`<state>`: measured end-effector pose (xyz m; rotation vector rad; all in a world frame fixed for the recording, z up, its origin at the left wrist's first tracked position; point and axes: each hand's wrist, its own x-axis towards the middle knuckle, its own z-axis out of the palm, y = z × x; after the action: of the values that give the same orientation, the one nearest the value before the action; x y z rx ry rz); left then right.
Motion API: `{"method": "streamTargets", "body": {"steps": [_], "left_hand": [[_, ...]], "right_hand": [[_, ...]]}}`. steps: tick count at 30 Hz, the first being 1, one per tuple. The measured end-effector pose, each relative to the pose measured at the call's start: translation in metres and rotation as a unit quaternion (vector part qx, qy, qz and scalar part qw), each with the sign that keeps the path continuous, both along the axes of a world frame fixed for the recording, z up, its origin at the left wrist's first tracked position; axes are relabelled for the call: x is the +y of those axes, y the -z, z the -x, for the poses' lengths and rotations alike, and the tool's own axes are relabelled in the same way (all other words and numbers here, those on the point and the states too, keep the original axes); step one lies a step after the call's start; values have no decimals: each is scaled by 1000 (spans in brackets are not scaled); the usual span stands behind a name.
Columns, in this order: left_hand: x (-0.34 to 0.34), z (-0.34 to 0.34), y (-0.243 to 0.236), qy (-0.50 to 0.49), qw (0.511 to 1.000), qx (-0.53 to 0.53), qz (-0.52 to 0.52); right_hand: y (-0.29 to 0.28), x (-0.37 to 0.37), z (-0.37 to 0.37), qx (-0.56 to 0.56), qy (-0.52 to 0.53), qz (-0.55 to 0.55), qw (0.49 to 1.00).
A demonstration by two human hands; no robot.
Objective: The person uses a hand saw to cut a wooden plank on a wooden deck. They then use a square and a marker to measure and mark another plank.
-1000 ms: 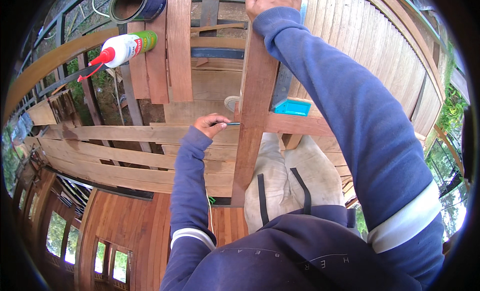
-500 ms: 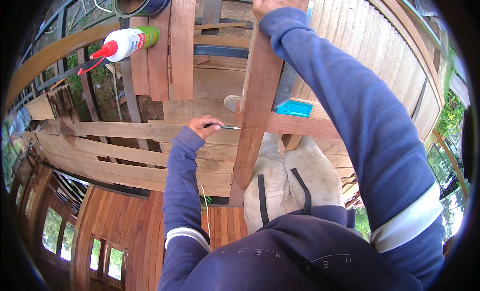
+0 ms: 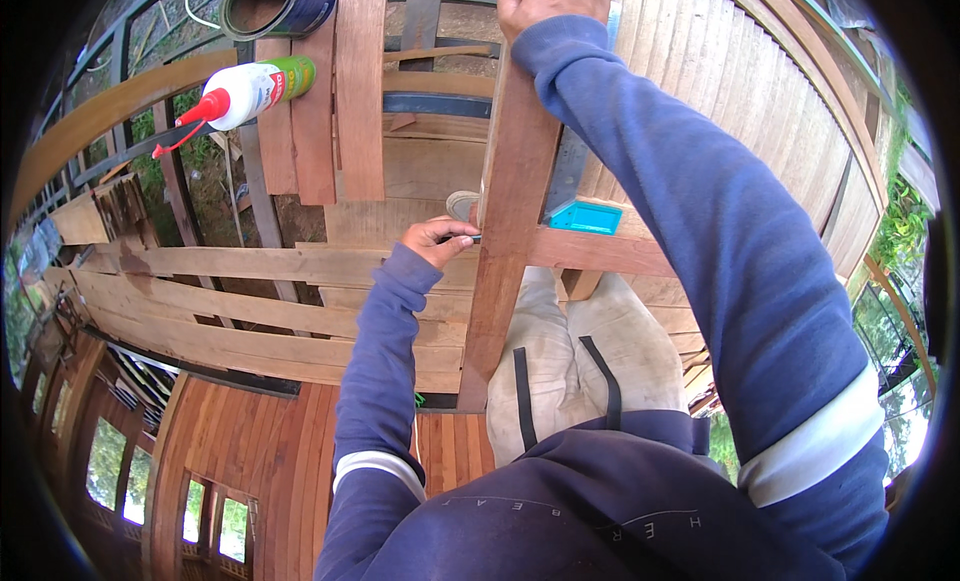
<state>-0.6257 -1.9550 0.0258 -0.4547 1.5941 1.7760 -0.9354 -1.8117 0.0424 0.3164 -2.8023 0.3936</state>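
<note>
My left hand (image 3: 440, 241) is closed in a pinch on a thin pencil (image 3: 474, 238), whose tip is at the left edge of a long reddish-brown wooden board (image 3: 522, 161). At the board's far end my right hand (image 3: 553, 3) grips it from above, its fingertips partly cut off by the picture's top edge. Along the board's right side lies a try square with a turquoise handle (image 3: 585, 217); its metal blade (image 3: 569, 166) runs partly beneath the board and my right sleeve. A crosswise board (image 3: 610, 251) meets the long one just below the handle.
A white glue bottle with a red nozzle (image 3: 245, 94) lies on reddish planks (image 3: 360, 101) at the far left. Behind it stands an open dark can (image 3: 275, 6). Pale planks (image 3: 230, 296) with gaps stretch to the left; ribbed pale wood (image 3: 690, 91) fills the far right.
My left hand has moved right and slightly away from me, bringing the pencil to the board's edge. My right hand stays at the board's far end.
</note>
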Motion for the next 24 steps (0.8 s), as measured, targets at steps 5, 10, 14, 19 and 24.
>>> {"method": "streamTargets", "body": {"steps": [5,10,14,19,24], "left_hand": [[4,1,1,-17,1000,6,5],[13,-11,11,-44,998,-24,-29],[13,-14,16,-65,995,-54,-48],[7,-16,25,-84,980,-166,-75],[10,-3,12,-108,969,-211,-76]], "right_hand": [[5,-6,5,6,-4,1,1000],[-6,4,0,-19,0,27,999],[-1,3,1,-16,4,35,999],[-3,1,5,-28,2,49,998],[4,0,6,-36,8,56,998]]}}
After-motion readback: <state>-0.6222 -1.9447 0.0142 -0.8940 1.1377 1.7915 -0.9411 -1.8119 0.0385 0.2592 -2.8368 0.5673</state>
